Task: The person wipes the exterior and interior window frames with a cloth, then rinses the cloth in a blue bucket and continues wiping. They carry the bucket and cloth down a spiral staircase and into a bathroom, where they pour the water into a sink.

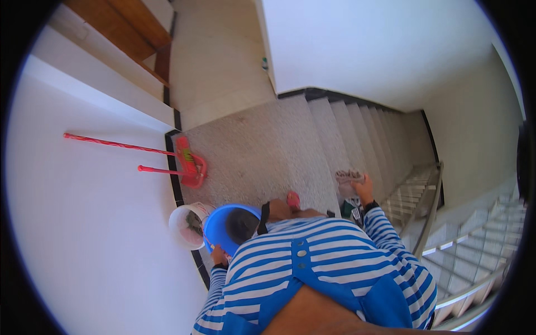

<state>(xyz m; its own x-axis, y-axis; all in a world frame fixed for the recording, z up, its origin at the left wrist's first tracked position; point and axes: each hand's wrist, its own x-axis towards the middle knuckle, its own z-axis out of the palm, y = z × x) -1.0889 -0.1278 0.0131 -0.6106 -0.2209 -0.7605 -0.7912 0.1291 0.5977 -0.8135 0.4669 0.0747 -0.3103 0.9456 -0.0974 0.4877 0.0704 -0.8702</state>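
My left hand [218, 254] is closed on a thin handle [210, 243] at the side of a blue plastic bucket [215, 228]. Inside the bucket is a dark, rounded patch that I cannot make out. Out over the top of the stairs, my right hand [363, 188] grips a pale greyish-pink item [348, 178], perhaps a shoe, with a brown, bumpy upper edge. Just below that hand is a dark green and black item [352, 209] with a white printed patch; what it rests on is unclear.
Stone stairs [356, 130] drop away on the right beside a metal railing [429, 205]. A white bucket [186, 226] stands by the left wall. A red broom [121, 145] and red dustpan [197, 176] lean there. A small bottle [264, 64] sits by the wall corner.
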